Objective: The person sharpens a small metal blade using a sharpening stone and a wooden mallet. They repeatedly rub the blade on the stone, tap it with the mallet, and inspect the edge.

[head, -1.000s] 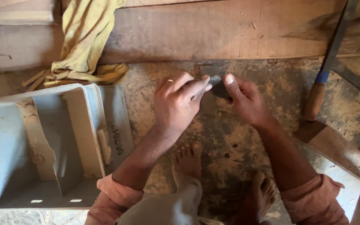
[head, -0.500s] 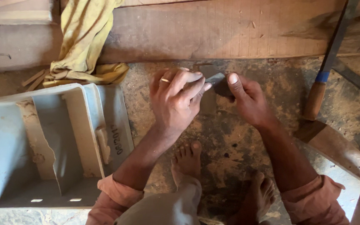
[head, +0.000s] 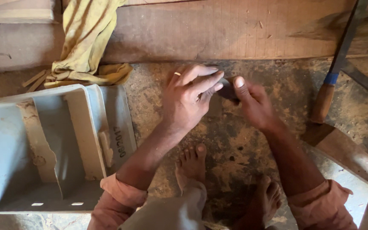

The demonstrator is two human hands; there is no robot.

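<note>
Both hands pinch one small dark flat piece (head: 225, 88) low over the dusty floor (head: 252, 140) — the left hand (head: 190, 100), a ring on one finger, closes on its near end, the right hand (head: 254, 104) clamps the other with thumb on top. Just beyond runs a wooden plank (head: 235, 30); a yellow cloth (head: 86, 42) and a grey plastic tray (head: 43, 149) lie left, a wooden-handled tool (head: 326, 96) right.

Rough wood, worn plastic and soft cloth lie under my view.

I see a matt grey plastic tray (head: 43, 149), scuffed and dusty, a crumpled yellow cloth (head: 86, 42), a rough wooden plank (head: 235, 30), a smooth wooden tool handle (head: 323, 102), and a gritty floor (head: 243, 140).
</note>
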